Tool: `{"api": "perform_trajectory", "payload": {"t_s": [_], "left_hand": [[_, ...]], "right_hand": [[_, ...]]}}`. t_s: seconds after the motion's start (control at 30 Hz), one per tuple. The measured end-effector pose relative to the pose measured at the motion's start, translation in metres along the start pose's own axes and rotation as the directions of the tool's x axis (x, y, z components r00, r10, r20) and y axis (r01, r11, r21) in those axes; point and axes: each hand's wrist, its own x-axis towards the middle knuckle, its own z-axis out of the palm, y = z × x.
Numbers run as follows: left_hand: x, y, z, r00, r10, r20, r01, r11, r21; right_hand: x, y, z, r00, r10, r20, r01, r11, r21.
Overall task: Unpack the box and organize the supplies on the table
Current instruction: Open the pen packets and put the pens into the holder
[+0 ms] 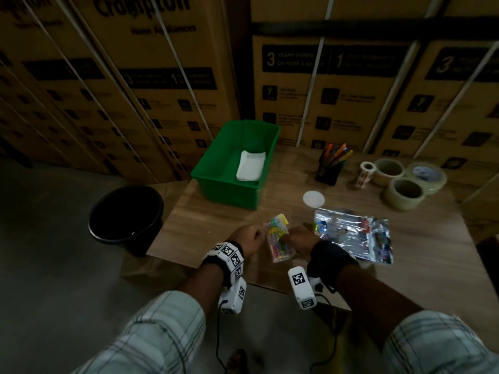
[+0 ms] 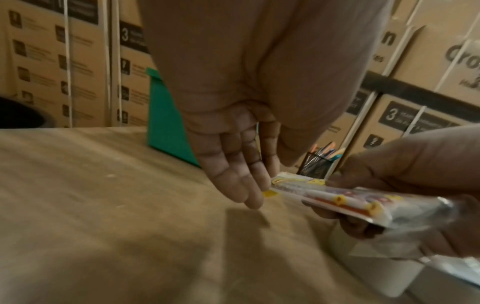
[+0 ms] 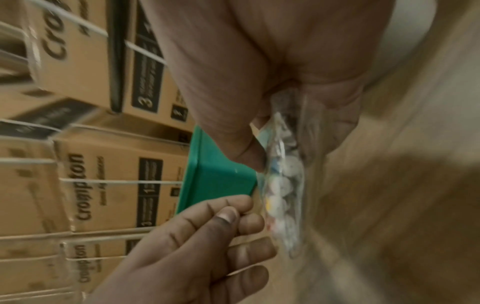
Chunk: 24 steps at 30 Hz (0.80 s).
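**tapeguy:** Both hands sit at the near edge of the wooden table (image 1: 216, 225) in the head view. Right hand (image 1: 298, 240) has its fingers curled round a clear crinkly packet of coloured pens (image 1: 278, 241); left hand (image 1: 247, 238) is at the packet's left edge.

**binwatcher:** And the green plastic bin (image 1: 216, 182)?

**tapeguy:** Far left of the table, a stack of white paper (image 1: 251, 166) inside. To its right are a black mesh pen cup (image 1: 328, 168), glossy tape rolls (image 1: 403, 193), a white round lid (image 1: 313, 198) and a flat shiny plastic pouch (image 1: 353, 238). A round black bucket (image 1: 127, 214) stands on the floor.

**binwatcher:** Left wrist cam?

**tapeguy:** Left hand (image 2: 233, 164) has straight, relaxed fingers pointing down, tips touching the packet (image 2: 337, 201) end. Right hand (image 2: 415, 174) grips it from above and below, just off the woodgrain.

**binwatcher:** Right wrist?

**tapeguy:** Blurry. Thumb and fingers of the right hand (image 3: 259, 102) pinch the packet (image 3: 283, 185) edge-on; the left hand (image 3: 207, 236) is loosely spread beside it.
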Motion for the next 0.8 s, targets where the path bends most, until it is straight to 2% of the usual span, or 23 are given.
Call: {"api": "perform_trajectory", "payload": {"t_s": [0.1, 0.17, 0.23, 0.3, 0.37, 0.47, 0.53, 0.63, 0.73, 0.8], "left_hand": [[0.0, 0.03, 0.008, 1.0, 0.005, -0.01, -0.006, 1.0, -0.009], [0.001, 0.053, 0.014, 1.0, -0.004, -0.004, 0.003, 0.999, -0.041], [0.004, 0.074, 0.021, 0.999, -0.016, 0.029, 0.019, 0.994, -0.108], [0.009, 0.093, 0.028, 0.997, -0.023, 0.07, 0.033, 0.987, -0.156], [0.013, 0.114, 0.032, 0.995, -0.042, 0.094, 0.063, 0.97, -0.234], [0.006, 0.152, 0.03, 0.98, -0.145, 0.135, 0.195, 0.83, -0.523], [0.004, 0.171, 0.028, 0.963, -0.212, 0.168, 0.271, 0.739, -0.617], [0.008, 0.187, 0.023, 0.951, -0.238, 0.197, 0.306, 0.643, -0.702], [0.02, 0.196, 0.021, 0.945, -0.247, 0.213, 0.311, 0.486, -0.817], [0.028, 0.202, 0.02, 0.947, -0.25, 0.2, 0.296, 0.444, -0.846]], "right_hand": [[-0.016, 0.009, -0.028, 1.0, -0.016, -0.007, 0.017, 0.995, 0.101], [-0.032, 0.011, -0.047, 0.999, -0.05, -0.014, 0.051, 0.993, 0.106], [-0.043, 0.014, -0.065, 0.992, -0.117, -0.037, 0.118, 0.992, 0.043], [-0.055, 0.014, -0.081, 0.975, -0.214, -0.064, 0.208, 0.975, -0.082], [-0.062, 0.013, -0.096, 0.939, -0.329, -0.103, 0.293, 0.919, -0.266], [-0.071, 0.008, -0.115, 0.875, -0.457, -0.163, 0.328, 0.805, -0.495], [-0.078, 0.004, -0.124, 0.838, -0.524, -0.153, 0.342, 0.722, -0.601], [-0.079, -0.002, -0.133, 0.791, -0.606, -0.084, 0.333, 0.542, -0.772], [-0.073, -0.006, -0.138, 0.761, -0.648, -0.021, 0.281, 0.359, -0.89], [-0.064, -0.007, -0.142, 0.734, -0.679, -0.013, 0.281, 0.322, -0.904]]}}
